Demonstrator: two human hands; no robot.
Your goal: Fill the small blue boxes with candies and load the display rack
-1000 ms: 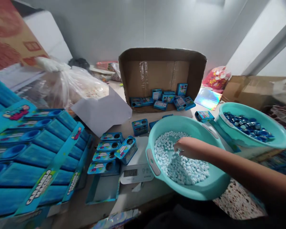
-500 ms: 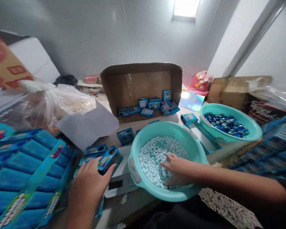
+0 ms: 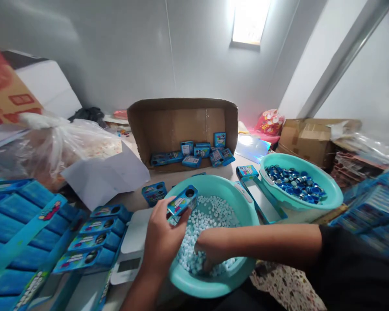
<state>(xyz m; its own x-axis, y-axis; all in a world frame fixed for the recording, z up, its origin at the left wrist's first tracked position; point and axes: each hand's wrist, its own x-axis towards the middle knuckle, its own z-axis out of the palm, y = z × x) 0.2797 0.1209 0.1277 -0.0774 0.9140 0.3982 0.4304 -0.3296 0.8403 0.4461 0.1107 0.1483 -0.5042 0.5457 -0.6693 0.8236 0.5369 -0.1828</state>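
My left hand (image 3: 167, 233) is closed around a small blue printed box (image 3: 183, 201) with a dark round window, held tilted over the left rim of a turquoise basin (image 3: 214, 290). Small white tablets (image 3: 218, 209) fill the bottom of the basin. My right hand (image 3: 210, 248) reaches into them from the right, bent downward, with its fingertips buried and hidden. To the left of my left hand, several similar blue boxes (image 3: 92, 242) lie in a row in a display tray. A white device with a dark display (image 3: 129, 264), like a scale, sits between tray and basin.
A cardboard box (image 3: 181, 125) lies open behind the basin, with several blue boxes inside. At right stands a second turquoise basin (image 3: 335, 196) of blue and silver lids (image 3: 294, 183), beside an open tray (image 3: 264, 201). Stacked blue packs (image 3: 22, 233) stand at left. White paper (image 3: 106, 175) lies behind.
My left hand has lifted the blue box from beside the tray and brought it right, over the basin's rim. The right hand's fingers, spread on the tablets before, have sunk into them.
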